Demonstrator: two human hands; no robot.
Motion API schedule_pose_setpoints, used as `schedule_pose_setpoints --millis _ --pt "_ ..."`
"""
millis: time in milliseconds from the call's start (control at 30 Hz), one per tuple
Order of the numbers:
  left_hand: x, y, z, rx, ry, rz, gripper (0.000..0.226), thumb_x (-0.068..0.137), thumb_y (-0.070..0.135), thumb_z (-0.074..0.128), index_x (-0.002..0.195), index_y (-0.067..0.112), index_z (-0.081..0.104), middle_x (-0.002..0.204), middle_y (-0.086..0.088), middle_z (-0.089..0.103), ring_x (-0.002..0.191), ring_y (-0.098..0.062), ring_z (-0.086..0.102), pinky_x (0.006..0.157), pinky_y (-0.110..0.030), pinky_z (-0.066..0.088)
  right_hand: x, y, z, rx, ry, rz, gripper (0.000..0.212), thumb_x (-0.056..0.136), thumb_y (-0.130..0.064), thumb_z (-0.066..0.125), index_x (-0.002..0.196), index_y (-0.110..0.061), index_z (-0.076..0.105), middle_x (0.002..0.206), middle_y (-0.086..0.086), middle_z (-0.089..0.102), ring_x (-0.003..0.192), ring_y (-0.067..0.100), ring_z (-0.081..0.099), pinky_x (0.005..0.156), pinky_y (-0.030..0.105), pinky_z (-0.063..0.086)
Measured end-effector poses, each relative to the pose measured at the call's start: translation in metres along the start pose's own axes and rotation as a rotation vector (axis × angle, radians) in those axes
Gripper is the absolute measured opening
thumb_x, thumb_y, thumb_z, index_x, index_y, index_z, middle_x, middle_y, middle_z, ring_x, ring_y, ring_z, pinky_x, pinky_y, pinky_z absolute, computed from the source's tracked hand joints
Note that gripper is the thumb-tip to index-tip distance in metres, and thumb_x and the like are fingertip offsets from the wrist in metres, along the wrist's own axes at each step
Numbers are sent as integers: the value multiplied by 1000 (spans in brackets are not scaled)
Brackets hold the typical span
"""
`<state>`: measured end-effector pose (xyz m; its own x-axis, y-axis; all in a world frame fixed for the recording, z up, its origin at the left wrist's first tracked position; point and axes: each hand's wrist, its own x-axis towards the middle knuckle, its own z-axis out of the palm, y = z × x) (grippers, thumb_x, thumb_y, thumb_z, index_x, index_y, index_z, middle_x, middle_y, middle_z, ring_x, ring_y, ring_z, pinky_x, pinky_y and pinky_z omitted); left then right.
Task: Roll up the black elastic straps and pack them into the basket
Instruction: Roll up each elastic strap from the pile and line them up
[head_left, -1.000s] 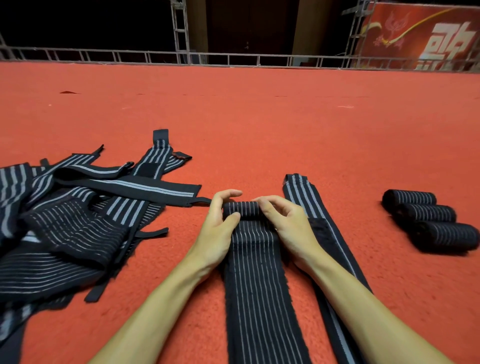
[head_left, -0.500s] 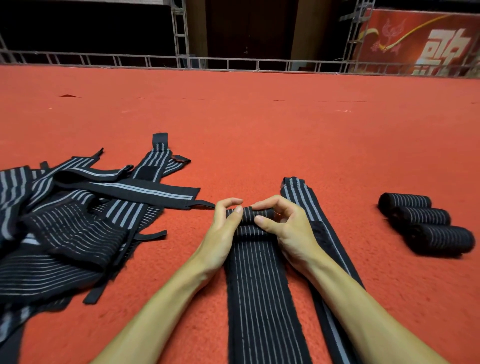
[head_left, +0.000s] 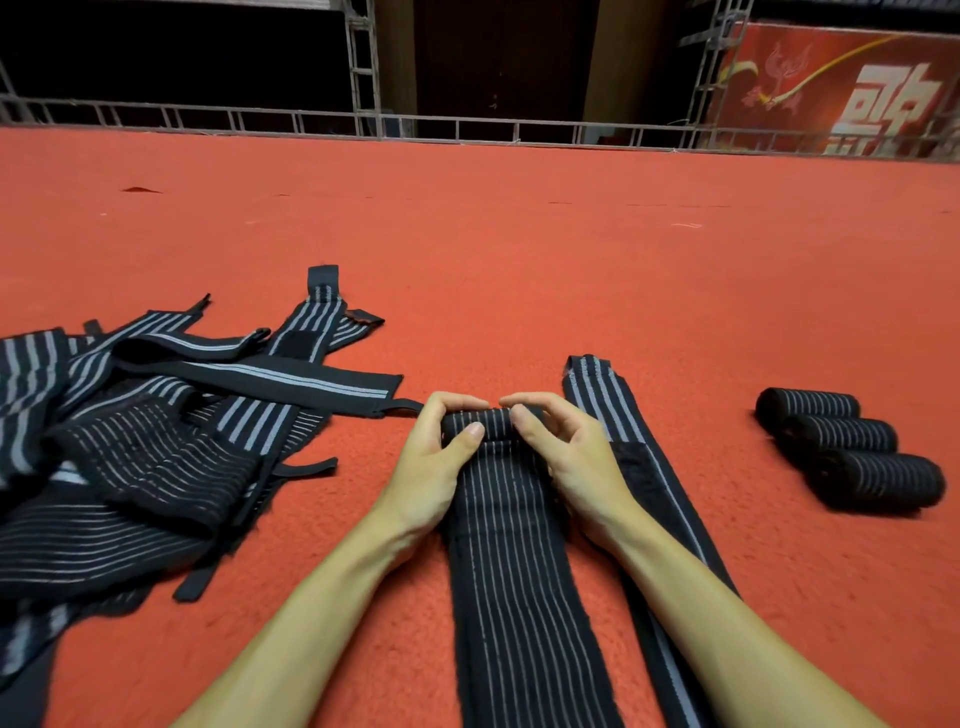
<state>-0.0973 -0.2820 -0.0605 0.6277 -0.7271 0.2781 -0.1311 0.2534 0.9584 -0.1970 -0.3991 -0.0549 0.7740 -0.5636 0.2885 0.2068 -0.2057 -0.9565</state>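
The strap being rolled (head_left: 514, 571) lies flat on the red carpet (head_left: 519, 249), running from the near edge of the view away from the person; its near end is cut off by the bottom of the frame. Its far end is wound into a small roll (head_left: 491, 422), and the roll's two ends are covered by the hands. A second flat strap (head_left: 597, 395) lies just beside it on the right; the right forearm hides much of its length, and its near end also runs out of view. Toward the carpet's left side sits a loose pile of straps (head_left: 156, 447), cut off by the left edge, its layers too tangled to count. Toward the right side, three finished rolls (head_left: 841, 447) lie touching one another in a slanted row.

The left hand (head_left: 434, 467) curls around the roll's left end, thumb on the near face, fingers arched over the top and down the far side, where their tips are hidden. The right hand (head_left: 576, 462) grips the right end the same way, thumb tip pressed on the near face, index finger bent over the top. The two index fingers nearly meet above the roll.

A metal railing (head_left: 467, 127) borders the carpet's far edge, with a red banner (head_left: 857, 88) behind it, cut off at the right.
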Motion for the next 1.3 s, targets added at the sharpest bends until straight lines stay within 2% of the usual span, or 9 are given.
schedule_pose_setpoints --millis 167,333,467,600,700,833,967,1100,1300 --pt "-1 2 1 84 -44 65 17 82 10 55 96 19 58 95 2 61 88 -3 57 81 -17 44 -1 -2 3 -89 -8 75 32 90 -42 55 90 -14 70 84 -2 69 82 9 64 75 24 50" --pt "-1 3 3 168 -40 66 34 70 8 49 98 25 60 109 -7 57 103 -8 55 95 -22 41 1 -1 1 36 13 119 14 88 -21 66 95 -9 71 91 10 70 82 13 64 75 27 51" --pt "-2 4 4 -10 -53 -65 37 82 15 54 117 26 49 101 2 57 88 -3 57 80 -17 47 -1 -2 0 144 -24 108 16 85 -8 68 100 -5 68 88 8 68 80 16 64 72 29 53" --pt "-4 -1 6 -117 -41 -166 34 87 45 54 116 35 39 108 0 61 95 -7 63 86 -30 49 -2 -2 -1 211 -72 36 22 77 -2 71 96 -9 64 82 2 67 77 15 64 69 27 53" --pt "-4 -1 9 -74 -49 -181 38 83 57 45 111 31 39 115 -1 57 103 -7 59 95 -30 47 -2 1 0 200 -117 -23 19 78 -5 62 92 -14 54 94 -1 62 88 17 58 79 33 50" --pt "-3 0 9 -51 -42 -228 29 91 46 43 108 23 42 103 2 61 88 -1 64 80 -21 50 -3 -1 0 249 -215 33 23 83 -3 54 98 -17 43 90 -9 61 85 12 57 78 33 49" --pt "-3 -2 5 -55 -27 -223 9 97 25 45 103 18 45 93 1 62 76 1 64 71 -19 50 -5 -5 4 253 -208 126 30 82 -10 53 106 -20 38 91 1 56 76 8 60 72 25 51" --pt "-4 -2 1 -73 -57 -129 13 95 10 49 108 12 46 89 0 60 73 1 61 67 -16 50 -6 -6 9 95 -122 121 17 100 -29 44 114 -22 39 106 0 50 86 2 57 75 18 48" --pt "-3 -4 -1 -60 -111 14 27 78 9 58 102 18 52 92 0 59 84 -7 55 74 -18 46 -5 -7 12 -137 40 141 42 99 -48 28 109 -14 51 96 -2 59 88 7 56 82 26 45"
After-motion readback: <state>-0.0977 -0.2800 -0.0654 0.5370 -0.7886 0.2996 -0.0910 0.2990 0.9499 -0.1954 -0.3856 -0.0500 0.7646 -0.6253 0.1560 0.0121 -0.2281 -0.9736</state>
